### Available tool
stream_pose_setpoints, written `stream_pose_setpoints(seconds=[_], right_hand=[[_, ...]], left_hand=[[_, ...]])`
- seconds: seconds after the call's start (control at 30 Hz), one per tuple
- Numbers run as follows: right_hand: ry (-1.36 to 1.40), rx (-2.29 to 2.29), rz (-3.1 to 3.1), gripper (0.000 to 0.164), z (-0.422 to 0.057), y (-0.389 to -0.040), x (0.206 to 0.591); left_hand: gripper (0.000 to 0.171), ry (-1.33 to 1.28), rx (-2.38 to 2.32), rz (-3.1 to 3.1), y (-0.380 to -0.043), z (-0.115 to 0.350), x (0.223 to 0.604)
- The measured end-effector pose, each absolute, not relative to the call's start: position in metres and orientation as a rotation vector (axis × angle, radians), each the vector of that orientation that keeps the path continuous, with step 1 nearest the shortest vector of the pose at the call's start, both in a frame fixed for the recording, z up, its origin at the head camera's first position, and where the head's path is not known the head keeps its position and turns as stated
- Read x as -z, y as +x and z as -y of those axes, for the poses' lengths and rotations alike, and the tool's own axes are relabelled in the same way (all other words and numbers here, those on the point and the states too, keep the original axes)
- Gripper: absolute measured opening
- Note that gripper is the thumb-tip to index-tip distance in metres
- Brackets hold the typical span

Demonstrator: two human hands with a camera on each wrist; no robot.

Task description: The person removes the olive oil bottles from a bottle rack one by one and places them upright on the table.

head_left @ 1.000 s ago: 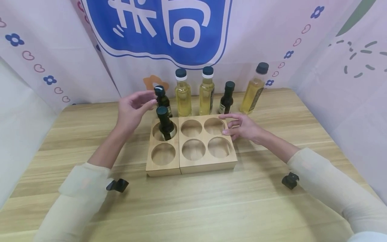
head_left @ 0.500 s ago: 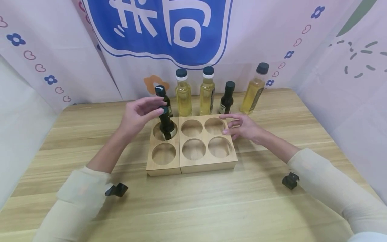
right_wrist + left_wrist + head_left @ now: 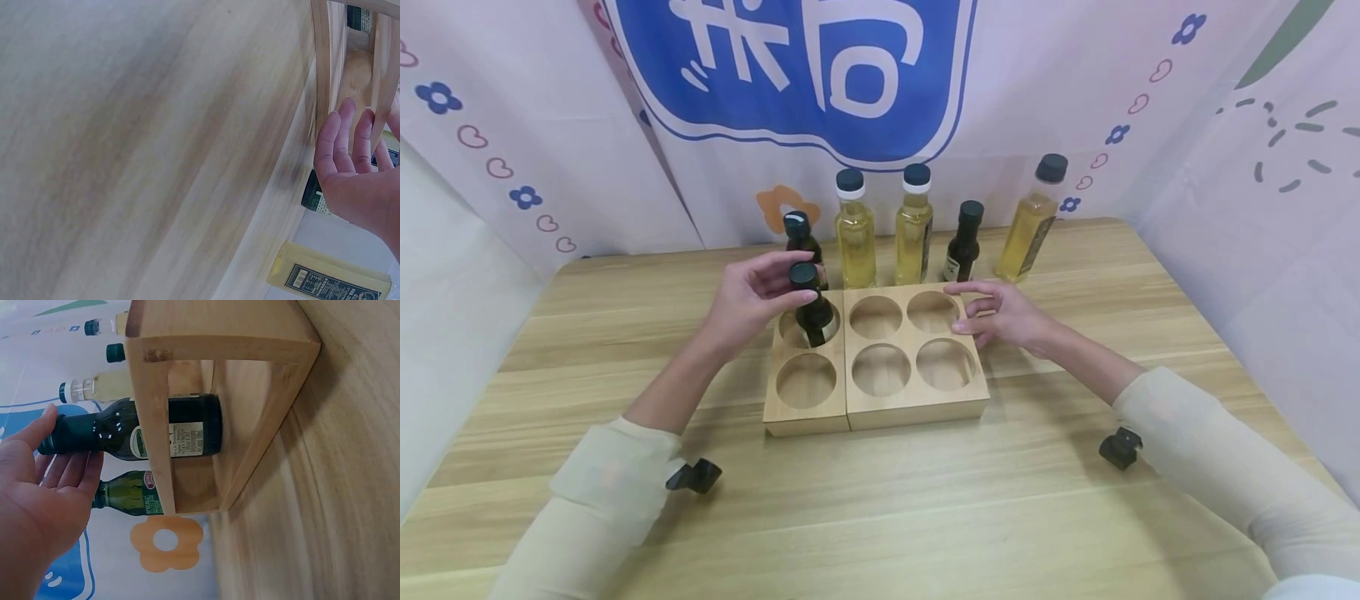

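My left hand point(image 3: 747, 298) pinches a dark glass bottle point(image 3: 814, 318) by its green-capped neck, thumb on one side and fingers on the other. The bottle stands in the back hole of a narrow wooden bottle rack point(image 3: 806, 427); in the left wrist view its base point(image 3: 214, 424) reaches the rack's lower board. Against that rack sits a wider wooden rack point(image 3: 917, 412) with several round holes. Its right end is touched by my right hand point(image 3: 1009, 317), index finger along the back corner and the other fingers loosely bent against the side.
Behind the racks stand a second dark bottle point(image 3: 802, 237), two yellow oil bottles point(image 3: 855, 242) side by side, a small dark bottle point(image 3: 962, 246) and another yellow oil bottle point(image 3: 1028, 233). A printed cloth point(image 3: 1030, 75) hangs beyond the wooden table point(image 3: 910, 517).
My left hand has moved from beside the rear dark bottle, forward and to the right, and now holds the neck of the bottle in the rack. My right hand has stayed put.
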State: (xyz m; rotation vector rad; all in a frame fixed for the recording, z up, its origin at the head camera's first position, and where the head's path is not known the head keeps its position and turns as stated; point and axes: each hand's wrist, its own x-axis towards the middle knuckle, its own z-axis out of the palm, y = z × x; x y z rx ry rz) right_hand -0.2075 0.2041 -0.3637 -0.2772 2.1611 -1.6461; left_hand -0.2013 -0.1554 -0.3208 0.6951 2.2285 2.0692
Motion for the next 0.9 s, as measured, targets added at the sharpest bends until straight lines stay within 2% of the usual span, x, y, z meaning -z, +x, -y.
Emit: stream_pose_setpoints(seconds=[0.9], right_hand=[[-0.273, 1.665, -2.138, 0.063, -0.2041, -0.2059, 0.3609]], left_hand=[[0.033, 0.671, -2.167, -2.131, -0.2013, 0.1533, 0.3229]])
